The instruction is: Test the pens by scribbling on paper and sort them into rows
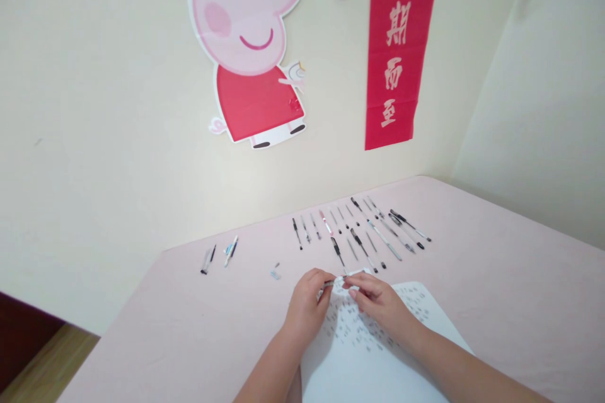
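Observation:
Over the far edge of a white sheet (373, 378), my two hands are close together with fingertips almost meeting. My left hand (306, 305) is closed, pinching a short, thin pen piece (328, 283) between thumb and fingers. The fingers of my right hand (380, 303) are pinched too, around a small dark tip; its kind cannot be made out. Many tiny dark bits or marks (347, 326) are scattered on the sheet beneath both hands. Just beyond my fingers lies a black-capped pen (337, 250), among rows of pens and thin pen parts.
Pens and refills, such as a pink-and-white pen (326, 223) and a long grey one (385, 240), lie in rows towards the wall. Farther left are transparent and black pen parts (208, 259), a blue-white pen (231, 252) and small pale-blue pieces (275, 274). The pink table (189, 334) meets the wall.

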`<state>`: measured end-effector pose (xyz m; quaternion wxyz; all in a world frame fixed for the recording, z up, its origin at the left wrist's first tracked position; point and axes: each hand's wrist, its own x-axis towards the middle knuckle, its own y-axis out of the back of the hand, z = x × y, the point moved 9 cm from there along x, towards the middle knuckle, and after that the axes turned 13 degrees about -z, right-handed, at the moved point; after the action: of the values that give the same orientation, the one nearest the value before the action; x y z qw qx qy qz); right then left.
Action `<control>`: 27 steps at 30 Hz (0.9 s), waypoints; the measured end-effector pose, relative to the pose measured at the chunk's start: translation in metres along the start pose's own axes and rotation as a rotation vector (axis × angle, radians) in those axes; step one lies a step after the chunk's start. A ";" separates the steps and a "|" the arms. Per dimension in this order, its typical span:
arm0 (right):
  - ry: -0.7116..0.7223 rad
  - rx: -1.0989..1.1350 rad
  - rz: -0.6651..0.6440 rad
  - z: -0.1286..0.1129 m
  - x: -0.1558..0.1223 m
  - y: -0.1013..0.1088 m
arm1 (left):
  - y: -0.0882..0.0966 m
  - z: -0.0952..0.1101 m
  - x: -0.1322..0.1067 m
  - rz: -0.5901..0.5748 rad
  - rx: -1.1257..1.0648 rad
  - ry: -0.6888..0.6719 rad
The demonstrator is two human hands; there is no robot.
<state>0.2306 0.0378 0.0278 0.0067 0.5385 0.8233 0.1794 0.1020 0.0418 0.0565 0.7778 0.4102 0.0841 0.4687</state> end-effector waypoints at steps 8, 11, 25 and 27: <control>-0.046 0.049 -0.017 0.015 0.000 -0.004 | 0.009 -0.010 -0.001 0.059 0.047 0.044; -0.052 0.054 -0.011 0.016 -0.001 -0.004 | 0.026 -0.031 -0.006 0.152 0.100 0.147; -0.087 0.111 0.031 0.019 -0.001 -0.003 | 0.090 -0.128 -0.023 0.156 0.332 0.652; -0.084 0.117 0.032 0.018 -0.002 -0.003 | 0.090 -0.131 -0.020 0.126 0.351 0.681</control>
<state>0.2319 0.0403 0.0101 0.0069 0.5580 0.8227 0.1083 -0.0361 0.1197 0.0308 0.5929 0.3621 0.3912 0.6036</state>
